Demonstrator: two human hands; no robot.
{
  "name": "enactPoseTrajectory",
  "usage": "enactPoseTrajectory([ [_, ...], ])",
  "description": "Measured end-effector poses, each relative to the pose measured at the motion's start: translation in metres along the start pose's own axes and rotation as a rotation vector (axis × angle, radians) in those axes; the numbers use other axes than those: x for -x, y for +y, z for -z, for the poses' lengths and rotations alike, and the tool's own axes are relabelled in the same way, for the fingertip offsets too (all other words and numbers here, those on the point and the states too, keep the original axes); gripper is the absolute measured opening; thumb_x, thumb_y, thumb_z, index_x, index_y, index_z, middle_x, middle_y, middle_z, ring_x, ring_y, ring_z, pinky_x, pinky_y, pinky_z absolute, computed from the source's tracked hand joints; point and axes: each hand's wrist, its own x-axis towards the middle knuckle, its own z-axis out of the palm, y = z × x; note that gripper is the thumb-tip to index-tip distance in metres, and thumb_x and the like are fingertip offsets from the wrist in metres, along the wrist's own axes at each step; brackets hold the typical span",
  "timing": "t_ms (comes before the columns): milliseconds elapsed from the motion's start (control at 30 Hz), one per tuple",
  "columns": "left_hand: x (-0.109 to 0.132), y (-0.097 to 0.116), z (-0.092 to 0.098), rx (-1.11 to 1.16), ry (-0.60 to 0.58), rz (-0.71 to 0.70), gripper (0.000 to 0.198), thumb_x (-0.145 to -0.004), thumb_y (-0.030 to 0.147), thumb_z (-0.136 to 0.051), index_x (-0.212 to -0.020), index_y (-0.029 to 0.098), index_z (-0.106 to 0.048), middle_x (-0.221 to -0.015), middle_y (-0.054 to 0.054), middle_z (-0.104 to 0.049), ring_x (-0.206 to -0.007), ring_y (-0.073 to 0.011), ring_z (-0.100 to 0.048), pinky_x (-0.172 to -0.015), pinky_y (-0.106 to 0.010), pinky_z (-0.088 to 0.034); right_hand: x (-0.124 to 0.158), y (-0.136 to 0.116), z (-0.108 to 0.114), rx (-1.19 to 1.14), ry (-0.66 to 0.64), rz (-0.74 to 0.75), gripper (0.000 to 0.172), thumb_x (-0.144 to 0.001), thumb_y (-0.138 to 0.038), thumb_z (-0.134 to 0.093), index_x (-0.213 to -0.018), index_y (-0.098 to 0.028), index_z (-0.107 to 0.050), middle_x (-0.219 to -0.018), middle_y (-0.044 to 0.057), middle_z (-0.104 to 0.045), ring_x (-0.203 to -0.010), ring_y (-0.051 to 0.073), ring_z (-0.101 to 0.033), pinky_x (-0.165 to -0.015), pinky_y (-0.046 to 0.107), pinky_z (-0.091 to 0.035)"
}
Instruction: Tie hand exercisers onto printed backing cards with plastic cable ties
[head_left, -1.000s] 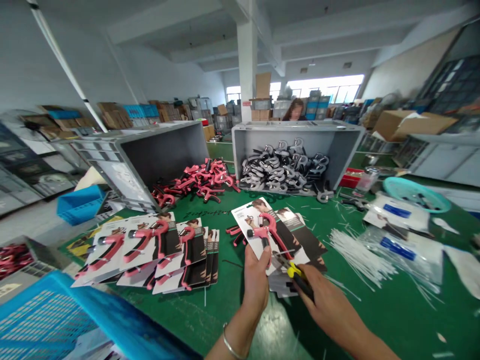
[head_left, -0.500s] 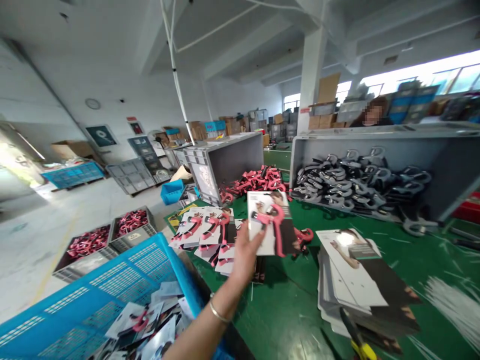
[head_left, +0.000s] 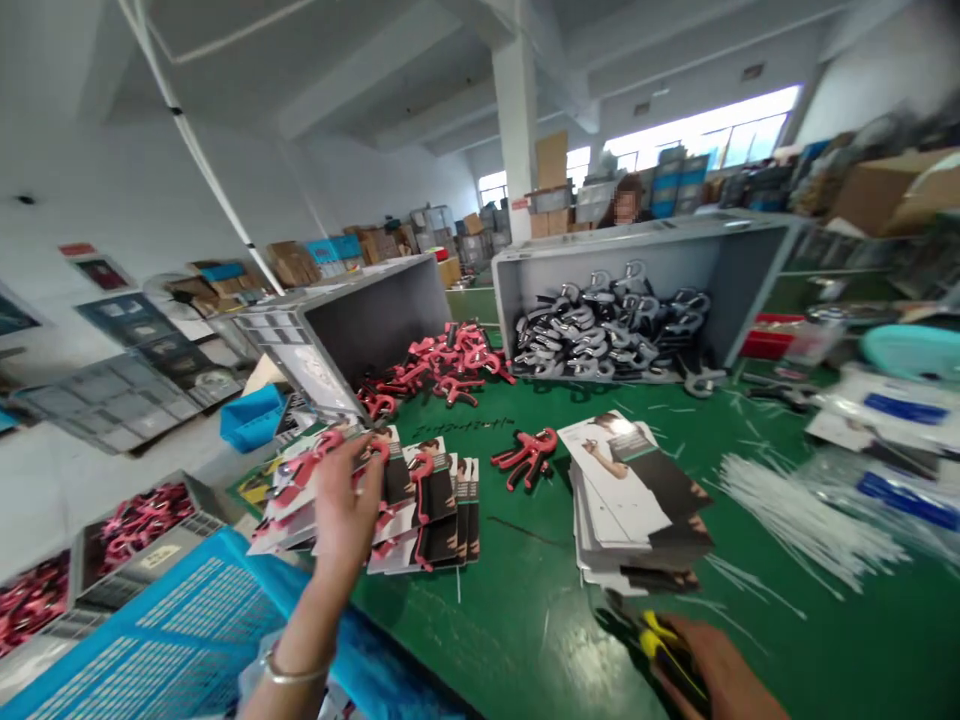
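Observation:
My left hand (head_left: 341, 505) reaches over the fanned pile of carded pink hand grippers (head_left: 390, 500) on the green table, its fingers spread and resting on the top cards. My right hand (head_left: 712, 670) sits low at the bottom edge, closed on a yellow-and-black hand tool (head_left: 664, 645). Just above that hand lies a stack of printed backing cards (head_left: 637, 495). A loose pink gripper (head_left: 527, 455) lies between the two piles.
Two grey crates stand tipped at the back: one spills pink grippers (head_left: 442, 365), the other holds grey grippers (head_left: 607, 335). White cable ties (head_left: 795, 510) lie to the right. A blue basket (head_left: 180, 640) is at bottom left. A person sits behind the crates.
My left hand carried a carded pink gripper leftward and laid it on the fanned pile. My right hand dropped low with the tool. The camera swung left, then back.

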Motion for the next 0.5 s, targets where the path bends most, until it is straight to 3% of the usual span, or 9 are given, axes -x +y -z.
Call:
enactPoseTrajectory([
  [100,0.032,0.057,-0.079,0.361,-0.447,-0.065,0.027,-0.095,0.034,-0.050,-0.114,0.023,-0.065,-0.116,-0.008,-0.068,-0.113,-0.0228,-0.060,-0.102,-0.038,-0.044,-0.003,-0.014,0.014,0.147,-0.028,0.060,0.070,-0.075,-0.065,-0.069,-0.128,-0.020,-0.064,-0.128,0.018,-0.064,-0.117,0.040,-0.060,-0.099,0.058,-0.048],
  [133,0.042,0.077,-0.104,0.432,-0.548,-0.069,0.028,-0.095,0.034,-0.048,-0.113,0.022,-0.065,-0.117,-0.008,-0.068,-0.113,-0.0225,-0.061,-0.102,-0.039,-0.044,-0.004,-0.017,0.021,0.160,-0.061,0.081,0.079,-0.071,-0.069,-0.071,-0.132,-0.020,-0.061,-0.132,0.019,-0.061,-0.121,0.041,-0.056,-0.100,0.060,-0.046],
  [200,0.060,0.112,-0.149,0.514,-0.624,-0.057,0.032,-0.094,0.036,-0.050,-0.119,0.019,-0.062,-0.123,-0.011,-0.065,-0.118,-0.0244,-0.058,-0.106,-0.043,-0.041,-0.005,-0.017,0.039,0.133,-0.114,0.091,0.079,-0.073,-0.068,-0.069,-0.136,-0.023,-0.057,-0.139,0.018,-0.056,-0.128,0.039,-0.050,-0.103,0.058,-0.043],
  [267,0.074,0.140,-0.183,0.542,-0.586,0.013,0.050,-0.087,0.039,-0.061,-0.131,0.016,-0.054,-0.137,-0.016,-0.056,-0.131,-0.0292,-0.049,-0.113,-0.048,-0.034,-0.009,-0.007,0.061,0.081,-0.086,0.039,0.055,-0.087,-0.057,-0.060,-0.134,-0.026,-0.058,-0.139,0.014,-0.055,-0.128,0.032,-0.051,-0.105,0.050,-0.043],
  [367,0.087,0.165,-0.212,0.635,-0.601,0.255,0.080,-0.071,0.038,-0.078,-0.139,0.012,-0.045,-0.143,-0.021,-0.050,-0.135,-0.0360,-0.044,-0.114,-0.053,-0.031,-0.020,0.027,0.094,0.086,0.048,-0.111,0.033,-0.098,-0.038,-0.044,-0.118,-0.022,-0.065,-0.119,0.013,-0.065,-0.111,0.025,-0.060,-0.100,0.041,-0.047],
  [500,0.098,0.174,-0.216,1.001,-0.806,0.592,0.066,-0.076,0.040,-0.076,-0.133,0.017,-0.055,-0.128,-0.015,-0.065,-0.115,-0.0321,-0.062,-0.100,-0.045,-0.047,-0.057,0.085,0.120,0.266,0.057,-0.281,0.030,-0.097,-0.027,-0.041,-0.108,-0.017,-0.067,-0.106,0.011,-0.068,-0.099,0.022,-0.064,-0.092,0.033,-0.049],
])
